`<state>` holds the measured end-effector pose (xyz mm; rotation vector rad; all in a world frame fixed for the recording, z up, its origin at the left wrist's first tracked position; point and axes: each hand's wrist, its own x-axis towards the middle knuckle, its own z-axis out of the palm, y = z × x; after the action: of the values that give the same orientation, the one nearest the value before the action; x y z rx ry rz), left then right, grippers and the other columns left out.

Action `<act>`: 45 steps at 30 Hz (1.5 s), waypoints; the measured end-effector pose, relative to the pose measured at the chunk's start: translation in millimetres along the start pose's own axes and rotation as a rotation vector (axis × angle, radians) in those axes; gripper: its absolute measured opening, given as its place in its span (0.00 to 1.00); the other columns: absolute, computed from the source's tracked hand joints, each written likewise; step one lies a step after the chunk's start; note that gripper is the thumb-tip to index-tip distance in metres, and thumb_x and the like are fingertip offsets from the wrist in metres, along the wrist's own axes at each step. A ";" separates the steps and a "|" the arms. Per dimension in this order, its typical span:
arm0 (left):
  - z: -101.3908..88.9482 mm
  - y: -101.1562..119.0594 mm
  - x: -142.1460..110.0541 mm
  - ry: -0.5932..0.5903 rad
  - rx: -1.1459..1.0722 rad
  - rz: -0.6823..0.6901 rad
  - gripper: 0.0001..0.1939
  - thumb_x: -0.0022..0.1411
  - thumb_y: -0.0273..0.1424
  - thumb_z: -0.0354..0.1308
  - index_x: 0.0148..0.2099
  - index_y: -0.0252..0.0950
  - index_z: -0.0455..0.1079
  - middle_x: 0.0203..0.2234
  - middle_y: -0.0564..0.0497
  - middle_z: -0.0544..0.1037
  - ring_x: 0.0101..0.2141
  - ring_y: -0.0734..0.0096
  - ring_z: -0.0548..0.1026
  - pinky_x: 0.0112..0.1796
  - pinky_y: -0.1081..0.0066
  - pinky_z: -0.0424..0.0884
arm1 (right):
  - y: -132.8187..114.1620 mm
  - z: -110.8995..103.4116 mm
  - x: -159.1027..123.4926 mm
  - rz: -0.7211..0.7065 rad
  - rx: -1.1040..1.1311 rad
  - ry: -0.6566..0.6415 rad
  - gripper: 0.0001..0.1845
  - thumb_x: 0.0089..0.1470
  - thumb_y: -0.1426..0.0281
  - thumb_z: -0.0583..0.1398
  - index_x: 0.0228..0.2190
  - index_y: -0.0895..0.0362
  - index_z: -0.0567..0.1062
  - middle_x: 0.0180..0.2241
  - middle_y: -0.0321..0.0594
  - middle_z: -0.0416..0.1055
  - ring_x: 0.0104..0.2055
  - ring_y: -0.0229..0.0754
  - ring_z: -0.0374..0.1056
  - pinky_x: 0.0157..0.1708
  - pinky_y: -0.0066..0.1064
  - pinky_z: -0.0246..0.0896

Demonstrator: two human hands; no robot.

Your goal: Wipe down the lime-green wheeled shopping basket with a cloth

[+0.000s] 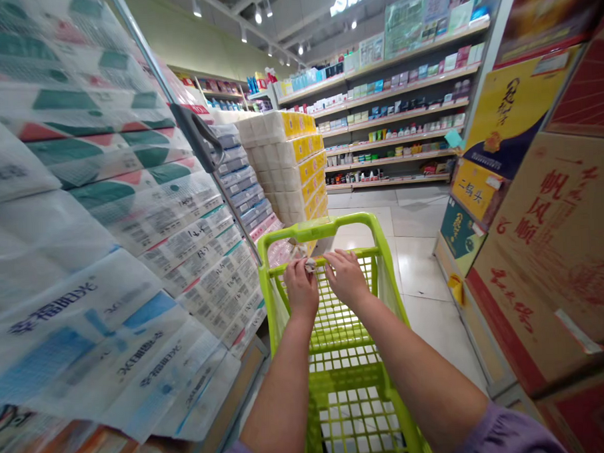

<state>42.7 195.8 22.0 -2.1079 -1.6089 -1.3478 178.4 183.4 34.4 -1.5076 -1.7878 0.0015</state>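
A lime-green wheeled shopping basket (341, 355) with grid walls is right in front of me, its long metal pull handle (199, 141) leaning up to the left. At the basket's far crossbar, my left hand (301, 290) is closed, with a small crumpled whitish-grey wad (310, 265) showing at its fingertips. What the wad is made of cannot be told. Close by on the right, my right hand (347, 278) rests its slightly bent, parted fingers on the same bar, and I see nothing held in them.
Wrapped tissue packs (130, 180) are piled high on the left, close to the basket. Further on stands a stack of yellow-and-white paper rolls (286, 160). Cardboard cartons (553, 242) line the right side. Shelves of small goods (387, 112) stand beyond the tiled floor (421, 275).
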 end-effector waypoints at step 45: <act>-0.3 -13.4 2.6 -0.267 0.332 0.209 0.30 0.58 0.18 0.47 0.63 0.36 0.61 0.60 0.44 0.66 0.63 0.54 0.56 0.60 0.49 0.55 | 6.1 4.9 1.9 0.008 0.116 -0.047 0.23 0.52 0.79 0.53 0.49 0.55 0.74 0.54 0.44 0.69 0.59 0.48 0.59 0.62 0.51 0.42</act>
<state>31.3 202.8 19.1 -2.2366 -1.5206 -0.7042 180.7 189.0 29.2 -1.4424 -1.7871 0.1427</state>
